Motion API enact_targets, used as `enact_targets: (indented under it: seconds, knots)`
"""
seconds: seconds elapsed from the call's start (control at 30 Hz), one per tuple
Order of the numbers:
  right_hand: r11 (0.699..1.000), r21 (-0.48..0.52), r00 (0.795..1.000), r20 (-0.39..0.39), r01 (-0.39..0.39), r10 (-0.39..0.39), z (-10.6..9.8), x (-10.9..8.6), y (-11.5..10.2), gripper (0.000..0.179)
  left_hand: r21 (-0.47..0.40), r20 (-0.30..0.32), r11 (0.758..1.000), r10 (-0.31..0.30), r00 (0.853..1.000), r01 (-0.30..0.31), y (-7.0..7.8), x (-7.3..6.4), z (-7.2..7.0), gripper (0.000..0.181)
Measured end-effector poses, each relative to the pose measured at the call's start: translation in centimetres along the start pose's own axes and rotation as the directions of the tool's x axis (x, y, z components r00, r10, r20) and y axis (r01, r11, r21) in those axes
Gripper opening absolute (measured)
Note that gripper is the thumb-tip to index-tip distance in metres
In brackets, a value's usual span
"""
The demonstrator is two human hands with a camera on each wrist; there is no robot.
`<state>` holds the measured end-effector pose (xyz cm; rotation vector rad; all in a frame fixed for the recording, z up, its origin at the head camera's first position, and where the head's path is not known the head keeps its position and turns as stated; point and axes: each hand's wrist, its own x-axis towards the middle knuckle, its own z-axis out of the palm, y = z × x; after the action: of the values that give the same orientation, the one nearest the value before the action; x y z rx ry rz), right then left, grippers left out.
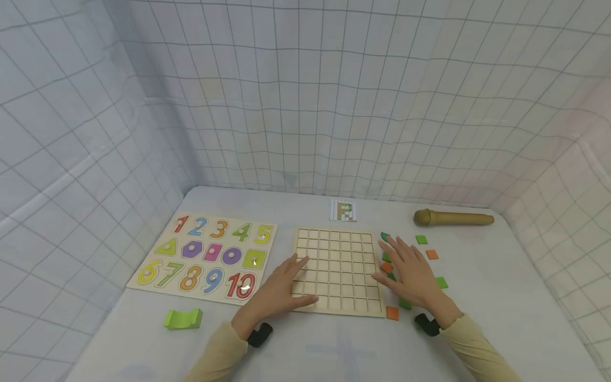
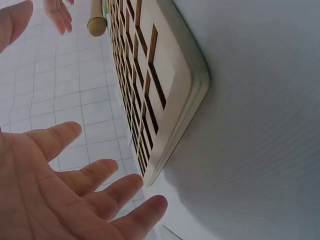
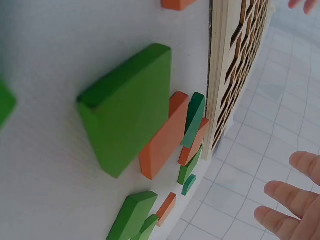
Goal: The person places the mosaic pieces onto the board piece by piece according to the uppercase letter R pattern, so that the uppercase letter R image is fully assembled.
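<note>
Cannot count the tiles [image 1: 386,267], partly hidden under the right hand [image 1: 412,273] in the head view, nor follow the whole left edge of the grid board [image 1: 338,270] behind the left hand [image 1: 279,286]. Cannot make out the exact design on the card [image 1: 342,210], too small to tell. In both wrist views, lose part of the board past the top edge, and in the right one, part of a blurred green tile [image 3: 4,106] past the left.

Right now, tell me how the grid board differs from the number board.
The grid board is plain, divided into squares; the number board carries coloured numerals and shapes. The grid board looks roughly square; the number board is oblong. Both lie flat.
</note>
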<state>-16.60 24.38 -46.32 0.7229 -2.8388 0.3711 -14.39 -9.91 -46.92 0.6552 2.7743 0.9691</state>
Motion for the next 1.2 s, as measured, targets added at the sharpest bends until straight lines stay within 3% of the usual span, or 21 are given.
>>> enact_targets:
  seconds: [0.07, 0.2, 0.53, 0.8, 1.0, 1.2]
  knots:
    - [1.0, 0.018, 1.0, -0.026, -0.001, 0.001, 0.0, 0.0, 0.1, 0.077, -0.062, 0.011, 0.997, -0.039, 0.999, 0.04, -0.1, -0.3, 0.3, 0.093]
    - [0.999, 0.054, 0.996, -0.084, -0.002, 0.007, 0.2, 0.2, 0.3, 0.073, -0.1, 0.006, 0.991, -0.09, 0.996, 0.09, -0.4, -0.8, 1.0, 0.094]
    - [0.995, 0.104, 0.983, -0.181, 0.001, 0.018, 0.8, 0.8, 1.5, 0.06, -0.118, -0.038, 0.99, -0.077, 0.996, 0.072, -1.3, -1.4, 2.2, 0.093]
    - [0.99, 0.118, 0.984, -0.15, -0.075, 0.092, 0.5, 1.2, 1.9, 0.056, -0.085, -0.023, 0.995, -0.05, 0.998, 0.048, -2.1, -1.6, 2.5, 0.09]
    - [0.989, 0.115, 0.984, -0.142, -0.095, 0.111, 0.6, 1.4, 2.0, 0.045, -0.076, -0.064, 0.996, -0.043, 0.997, 0.038, -2.6, -1.9, 2.8, 0.086]
    - [0.98, 0.107, 0.982, -0.068, -0.168, 0.175, 0.8, 1.5, 2.2, 0.038, -0.065, -0.113, 0.997, -0.038, 0.993, 0.031, -2.6, -1.9, 3.1, 0.083]
